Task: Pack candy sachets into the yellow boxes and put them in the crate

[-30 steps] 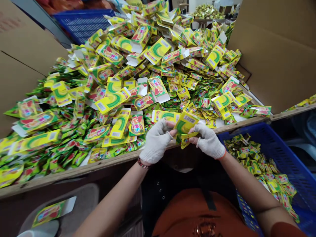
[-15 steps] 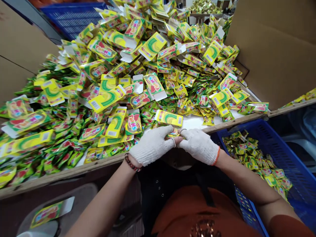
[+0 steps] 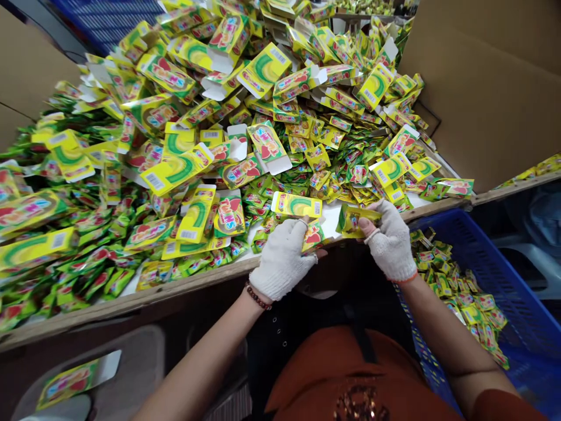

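Observation:
Both hands wear white knit gloves with bare fingertips. My left hand (image 3: 284,255) is closed on a small candy box (image 3: 314,235), whose green, yellow and red face shows past the thumb; its lower part is hidden by the glove. My right hand (image 3: 391,242) pinches green and yellow candy packets (image 3: 353,222) between thumb and fingers, just above the table's front edge; how many cannot be made out. Right behind my left hand lies a yellow candy box (image 3: 297,206) with a green curve. The two hands are apart.
A big heap of yellow cartons (image 3: 263,70) and green sachets (image 3: 100,257) covers the table, bordered by a wooden edge (image 3: 131,298). Cardboard (image 3: 486,88) stands at right. Below it, a blue crate (image 3: 521,327) holds filled boxes. A stool (image 3: 144,362) with one carton is lower left.
My hands were together over the small box. Now my right hand has moved right and up, holding packets, while my left hand keeps the box. The view has shifted slightly.

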